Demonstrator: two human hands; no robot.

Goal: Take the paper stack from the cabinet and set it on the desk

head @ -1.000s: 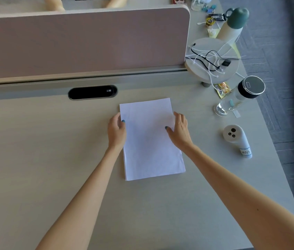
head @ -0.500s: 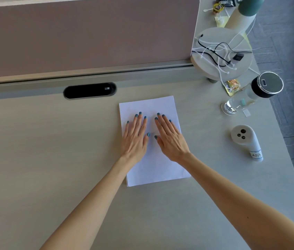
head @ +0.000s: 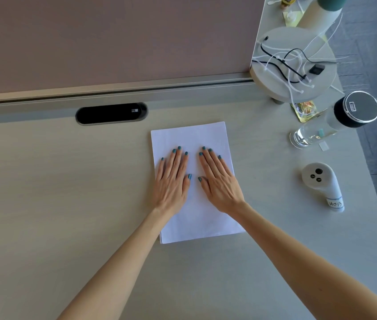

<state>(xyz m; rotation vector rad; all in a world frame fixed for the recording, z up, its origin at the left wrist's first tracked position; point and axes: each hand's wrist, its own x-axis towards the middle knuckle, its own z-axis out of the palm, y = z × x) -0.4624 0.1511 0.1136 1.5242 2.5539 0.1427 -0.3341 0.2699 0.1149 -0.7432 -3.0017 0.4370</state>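
A white paper stack (head: 190, 138) lies flat on the pale desk (head: 67, 204), just in front of the black cable slot. My left hand (head: 172, 181) rests palm down on the stack's left half, fingers stretched out and slightly apart. My right hand (head: 217, 181) lies palm down on its right half in the same way. Neither hand grips anything. The cabinet is out of view.
A pink divider panel (head: 113, 38) runs along the back. To the right stand a round stand with cables (head: 293, 65), a clear bottle with a black cap (head: 335, 121), a snack packet (head: 305, 109) and a white controller (head: 321, 185). The desk's right edge slants past them.
My hands moved from the stack's side edges onto its top and now lie flat on it. The view shifted closer and a little left.
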